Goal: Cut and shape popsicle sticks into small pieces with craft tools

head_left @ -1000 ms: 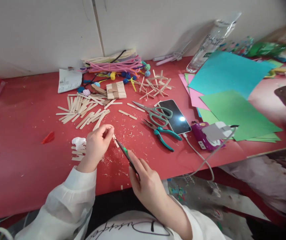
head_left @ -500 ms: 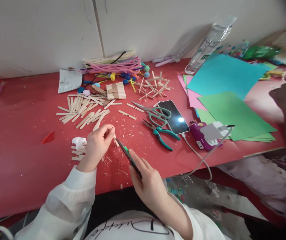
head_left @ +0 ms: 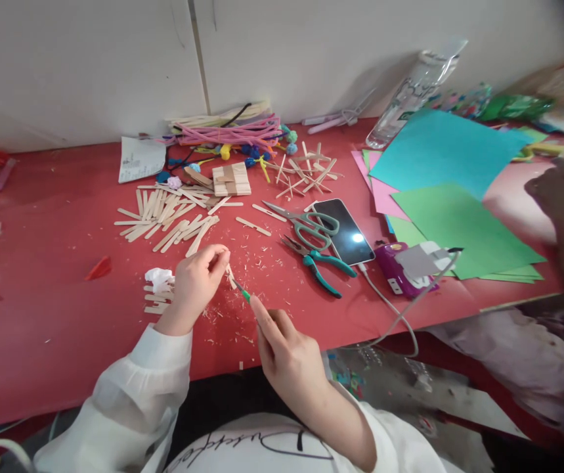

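Observation:
My left hand (head_left: 197, 282) is closed in a pinch on a wooden craft stick (head_left: 231, 276), whose lower end pokes out past the fingertips. In my right hand (head_left: 291, 351) is a craft knife (head_left: 244, 293) with a green part near its dark blade; most of its handle is hidden by my fingers. The blade tip meets, or nearly meets, the stick. Wood shavings (head_left: 222, 322) are scattered on the red table under both hands. Just left of my left wrist lie several craft sticks (head_left: 155, 309) with a crumpled white tissue (head_left: 159, 279) over their ends.
Loose craft sticks (head_left: 158, 213) and a banded bundle (head_left: 232, 179) lie beyond my hands. To the right are scissors (head_left: 315, 228), pliers (head_left: 325, 269), a phone (head_left: 345, 230), a purple power adapter (head_left: 394, 263) with a cable, and coloured paper (head_left: 463, 223). Another person's hand (head_left: 555, 197) is at far right.
My right hand has turned the knife, so its blade lies at a flatter angle and less of it shows. My left hand keeps its pinch on the craft stick.

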Action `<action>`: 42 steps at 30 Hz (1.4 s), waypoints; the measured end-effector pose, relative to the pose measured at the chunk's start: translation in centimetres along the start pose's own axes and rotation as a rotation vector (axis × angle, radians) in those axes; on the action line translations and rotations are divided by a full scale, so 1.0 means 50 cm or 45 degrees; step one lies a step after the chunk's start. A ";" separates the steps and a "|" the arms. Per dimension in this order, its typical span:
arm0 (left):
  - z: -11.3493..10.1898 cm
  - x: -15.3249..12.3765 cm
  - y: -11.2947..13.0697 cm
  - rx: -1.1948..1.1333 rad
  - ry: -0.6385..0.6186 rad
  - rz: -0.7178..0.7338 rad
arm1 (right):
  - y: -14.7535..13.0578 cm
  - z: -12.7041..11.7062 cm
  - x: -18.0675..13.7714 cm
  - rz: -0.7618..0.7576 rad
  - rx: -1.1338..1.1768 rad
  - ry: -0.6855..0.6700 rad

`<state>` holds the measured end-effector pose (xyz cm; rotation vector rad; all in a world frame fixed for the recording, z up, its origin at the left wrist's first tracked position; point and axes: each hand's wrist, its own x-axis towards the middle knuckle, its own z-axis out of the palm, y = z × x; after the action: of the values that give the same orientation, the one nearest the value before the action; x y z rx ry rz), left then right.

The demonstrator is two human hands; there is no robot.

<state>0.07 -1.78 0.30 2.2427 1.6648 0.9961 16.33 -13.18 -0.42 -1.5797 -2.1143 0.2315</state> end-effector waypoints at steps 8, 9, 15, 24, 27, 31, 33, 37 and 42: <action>-0.002 0.001 -0.007 -0.038 -0.018 -0.037 | 0.009 -0.002 -0.001 0.018 -0.086 0.042; -0.002 0.001 -0.007 -0.059 -0.017 -0.046 | 0.011 -0.005 0.000 0.024 -0.039 0.051; -0.013 0.009 -0.006 -0.266 -0.076 -0.220 | 0.027 -0.029 0.010 0.193 0.611 -0.063; -0.015 0.010 -0.012 -0.358 -0.143 -0.208 | 0.050 -0.031 0.024 0.249 0.778 -0.110; -0.016 0.010 -0.010 -0.360 -0.151 -0.196 | 0.053 -0.030 0.025 0.262 0.774 -0.135; -0.015 0.010 -0.009 -0.374 -0.169 -0.195 | 0.059 -0.030 0.026 0.263 0.781 -0.167; -0.015 0.010 -0.009 -0.382 -0.177 -0.197 | 0.062 -0.030 0.027 0.264 0.795 -0.177; -0.012 0.009 -0.011 -0.400 -0.173 -0.202 | 0.068 -0.028 0.029 0.291 0.911 -0.217; -0.003 0.005 -0.016 -0.521 -0.150 -0.273 | 0.064 -0.028 0.032 0.394 1.013 -0.243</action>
<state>-0.61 -1.30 0.10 1.7847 1.4564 1.0194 19.39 -10.89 -0.08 -1.3875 -1.5584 1.1992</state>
